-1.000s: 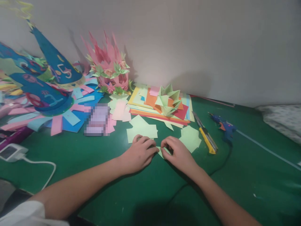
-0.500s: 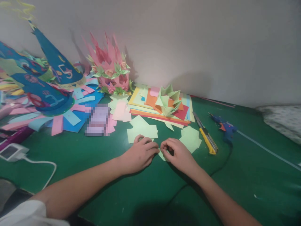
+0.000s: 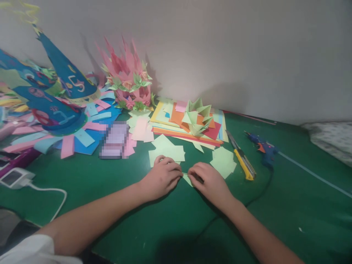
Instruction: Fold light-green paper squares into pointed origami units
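Between my two hands, low over the green table, is a small folded piece of light green paper, mostly covered by fingers. My left hand has its bent fingers pressed together at the paper's left end. From the other side, my right hand pinches it between thumb and forefinger. Just beyond my left hand lie light green paper squares, overlapping. More pale green squares are fanned out past my right hand.
A yellow utility knife and a blue glue gun with its cord lie right. Behind are stacked coloured sheets bearing a folded green paper ring. A pink paper crown, blue cone hats and a blurred-out rectangular item stand left.
My left hand has shifted slightly left, and its fingers have drawn a little away from my right hand. More of the folded paper's upper edge shows between them.
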The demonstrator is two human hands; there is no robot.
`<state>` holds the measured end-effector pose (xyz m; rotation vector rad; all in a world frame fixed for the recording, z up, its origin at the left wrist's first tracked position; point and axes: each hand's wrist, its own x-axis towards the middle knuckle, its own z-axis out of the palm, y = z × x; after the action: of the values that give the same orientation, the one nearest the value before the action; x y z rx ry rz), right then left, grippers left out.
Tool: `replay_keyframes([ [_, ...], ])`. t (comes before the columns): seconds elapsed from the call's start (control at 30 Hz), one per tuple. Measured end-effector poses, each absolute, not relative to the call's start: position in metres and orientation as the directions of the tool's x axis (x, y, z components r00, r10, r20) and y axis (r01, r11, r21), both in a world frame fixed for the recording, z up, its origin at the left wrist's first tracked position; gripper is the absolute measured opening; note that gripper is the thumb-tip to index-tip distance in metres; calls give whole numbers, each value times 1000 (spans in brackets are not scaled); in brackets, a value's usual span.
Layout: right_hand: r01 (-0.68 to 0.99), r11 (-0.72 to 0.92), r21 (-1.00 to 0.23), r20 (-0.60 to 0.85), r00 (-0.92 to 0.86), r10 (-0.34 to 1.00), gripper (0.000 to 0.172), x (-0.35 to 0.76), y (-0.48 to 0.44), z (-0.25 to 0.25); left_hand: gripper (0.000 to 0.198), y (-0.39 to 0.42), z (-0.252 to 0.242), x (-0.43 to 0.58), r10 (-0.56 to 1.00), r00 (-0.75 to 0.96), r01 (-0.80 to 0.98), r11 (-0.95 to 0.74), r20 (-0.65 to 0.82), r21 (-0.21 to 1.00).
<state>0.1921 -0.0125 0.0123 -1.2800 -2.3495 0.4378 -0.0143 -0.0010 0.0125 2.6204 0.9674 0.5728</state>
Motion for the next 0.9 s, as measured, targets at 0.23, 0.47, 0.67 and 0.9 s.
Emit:
replay_keyframes([
  [0.23,706,642,-299,282,-577,766,18,195,-16,1,20,-1,10,-13,650,693,578,-760,313,297],
  [0.47,677,715,-175,328,-645,691,25,198,-17,1,20,-2,12,-12,667,680,596,-744,305,301],
  [0.67,659,736,-152,340,-664,665,28,200,-16,2,20,-4,13,-12,669,663,596,-743,336,305],
  [0.9,646,751,-136,360,-674,645,28,200,-17,4,20,-4,14,-13,673,653,597,-740,348,310],
])
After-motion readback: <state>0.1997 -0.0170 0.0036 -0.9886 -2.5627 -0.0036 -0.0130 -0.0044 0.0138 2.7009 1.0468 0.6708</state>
